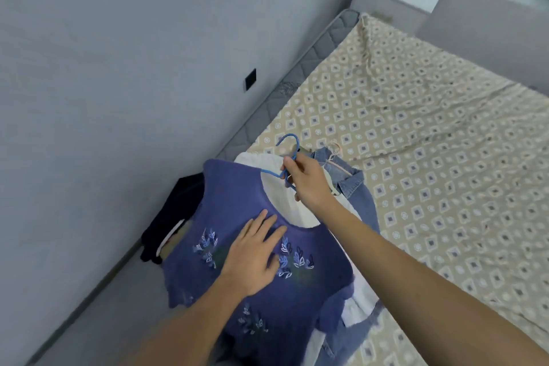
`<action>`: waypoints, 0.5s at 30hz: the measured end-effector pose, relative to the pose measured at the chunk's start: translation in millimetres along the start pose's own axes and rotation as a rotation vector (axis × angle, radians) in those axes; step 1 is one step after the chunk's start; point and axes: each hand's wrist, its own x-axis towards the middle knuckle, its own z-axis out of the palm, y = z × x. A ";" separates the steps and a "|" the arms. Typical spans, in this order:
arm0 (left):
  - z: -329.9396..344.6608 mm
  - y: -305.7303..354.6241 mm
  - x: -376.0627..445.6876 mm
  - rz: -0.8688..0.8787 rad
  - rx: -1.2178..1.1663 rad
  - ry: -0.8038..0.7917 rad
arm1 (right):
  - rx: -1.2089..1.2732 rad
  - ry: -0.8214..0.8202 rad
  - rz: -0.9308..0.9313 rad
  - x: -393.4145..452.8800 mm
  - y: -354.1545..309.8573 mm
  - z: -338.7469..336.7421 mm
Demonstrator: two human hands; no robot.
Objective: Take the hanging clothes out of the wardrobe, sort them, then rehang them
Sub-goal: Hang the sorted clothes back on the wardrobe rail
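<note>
Two hands are on the same garment at the corner of the bed. The right hand (309,180) is pinched shut around the neck of a blue wire hanger (287,157), just below its hook, which curls up and away toward the far side of the bed. The left hand (255,252) lies flat and spread, fingers together, pressing on the chest of a purple embroidered top (267,291), just below the neckline.

That top lies face up on the pile, its collar pointing away from the person and its hem running back toward them, so its long axis is in line with the forearms. The hanger sits at the far, collar end, where the right hand already has it; the left is nearer the body of the cloth. It looks as though the left pins the fabric while the right works the hanger at the neck opening, though whether in or out I cannot tell.

Under the top is a white garment (297,208), and beside it to the right a denim jacket (356,187) on its own pale hanger. All rest on the patterned bedsheet (445,157). Dark clothing (172,217) slumps between the bed and the grey wall (118,68).
</note>
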 end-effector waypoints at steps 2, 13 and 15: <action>-26.2 20.7 -20.7 -0.042 -0.021 0.069 | -0.014 -0.048 -0.077 -33.0 -36.9 -3.5; -155.6 191.1 -239.4 -0.361 0.067 0.574 | 0.083 -0.442 -0.470 -290.0 -200.8 12.9; -172.7 221.1 -278.0 -0.435 0.107 0.635 | 0.079 -0.516 -0.570 -339.8 -223.4 19.3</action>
